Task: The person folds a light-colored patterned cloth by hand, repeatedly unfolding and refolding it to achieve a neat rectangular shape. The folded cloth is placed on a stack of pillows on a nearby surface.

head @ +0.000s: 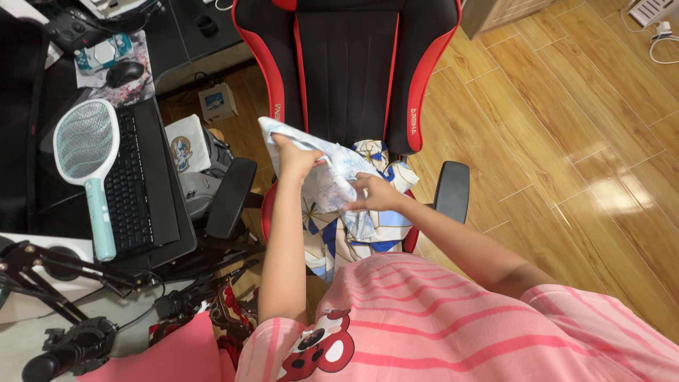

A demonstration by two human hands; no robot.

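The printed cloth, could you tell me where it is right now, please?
In the head view, the printed cloth is at centre, held up by the left hand and right hand over the seat of the black and red chair.

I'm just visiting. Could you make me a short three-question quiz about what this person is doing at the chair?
1. True or false: both hands grip the patterned cloth.
2. What lies on the keyboard? A) a phone B) a racket-shaped swatter C) a cup
3. Which colours is the chair?

Key
1. True: the left hand pinches the cloth's upper edge and the right hand holds it lower down, over the seat.
2. B: the swatter has a white frame and a pale blue handle.
3. Black with red trim.
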